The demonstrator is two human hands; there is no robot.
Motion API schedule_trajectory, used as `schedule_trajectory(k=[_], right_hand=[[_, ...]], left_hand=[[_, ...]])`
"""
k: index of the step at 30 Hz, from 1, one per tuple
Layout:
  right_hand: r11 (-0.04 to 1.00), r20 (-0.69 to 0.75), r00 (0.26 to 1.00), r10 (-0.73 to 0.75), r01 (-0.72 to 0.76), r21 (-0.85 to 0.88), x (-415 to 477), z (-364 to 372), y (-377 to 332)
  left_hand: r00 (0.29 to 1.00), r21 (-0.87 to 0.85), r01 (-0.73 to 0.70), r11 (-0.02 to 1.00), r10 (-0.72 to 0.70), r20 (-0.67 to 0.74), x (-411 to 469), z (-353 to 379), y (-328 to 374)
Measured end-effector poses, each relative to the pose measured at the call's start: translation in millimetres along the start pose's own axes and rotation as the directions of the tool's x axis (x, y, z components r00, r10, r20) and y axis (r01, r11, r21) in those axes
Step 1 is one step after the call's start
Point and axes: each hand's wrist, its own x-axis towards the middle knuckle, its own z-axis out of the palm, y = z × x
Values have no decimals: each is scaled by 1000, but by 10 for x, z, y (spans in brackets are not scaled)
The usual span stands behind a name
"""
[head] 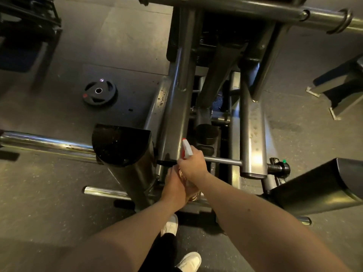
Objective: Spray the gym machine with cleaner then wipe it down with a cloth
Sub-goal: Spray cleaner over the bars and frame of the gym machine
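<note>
Both hands clasp spray bottle (186, 151) at gym machine (252, 134).
Red-and-white trigger head sits in the curled right hand (193, 165); left hand (174, 186) grips the bottle body just below. Nozzle just beside a grey frame tube; weight plate (100, 93) on floor, well left.

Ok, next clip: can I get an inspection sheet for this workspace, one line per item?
Surface: grey rubber floor, scuffed.
Job's things: spray bottle with a red-and-white head, aimed at the grey frame of the gym machine; no cloth seen.
Clutter: weight plate lying flat on the floor.
Grippers: right hand grips the bottle's head; left hand holds its body.
Cables: nothing seen.
Surroundings: black pad, chrome bar, other equipment at the edges, white shoes below.
</note>
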Motion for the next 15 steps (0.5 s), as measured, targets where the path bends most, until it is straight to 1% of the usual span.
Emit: schedule_trajectory(k=[1, 3, 4, 5, 7, 8, 9, 10, 11, 13, 14, 15], right_hand=[[1000, -17, 1000, -2, 3, 13, 16, -36, -31], [999, -37, 999, 25, -23, 36, 13, -127, -26], [998, -46, 998, 49, -47, 41, -5, -176, 21], [995, -64, 994, 83, -79, 65, -37, -233, 93], [981, -112, 980, 164, -151, 118, -116, -363, 310], [976, -133, 972, 194, -178, 127, -179, -428, 423], [972, -158, 964, 214, -194, 134, -246, -483, 541], [971, -182, 957, 227, -208, 117, -315, -538, 654], [972, -207, 951, 229, -213, 96, -370, -588, 777], [965, -255, 930, 264, -254, 73, -504, -696, 992], [958, -270, 919, 287, -270, 98, -572, -754, 1085], [949, -287, 905, 314, -295, 108, -645, -803, 1189]], left_hand=[[1000, -27, -8, 1000, 9, 15, 57, 11, 19], [1000, 62, -26, 998, 25, 11, 105, 72, 36], [998, 115, -47, 992, 44, 35, 105, 115, 26], [997, 110, -43, 993, 36, 64, 79, 179, 11], [997, 223, -35, 974, 17, 81, 47, 298, -95], [997, 379, -50, 924, 23, 75, 31, 375, -163], [996, 476, -40, 878, -5, 92, -3, 441, -232], [986, 588, -105, 802, 9, 164, -61, 497, -288], [976, 689, -142, 711, -17, 218, -136, 566, -330], [958, 810, -246, 532, 9, 285, -203, 711, -504], [944, 841, -278, 465, -31, 329, -284, 790, -541], [932, 851, -293, 436, -70, 356, -343, 858, -584]])
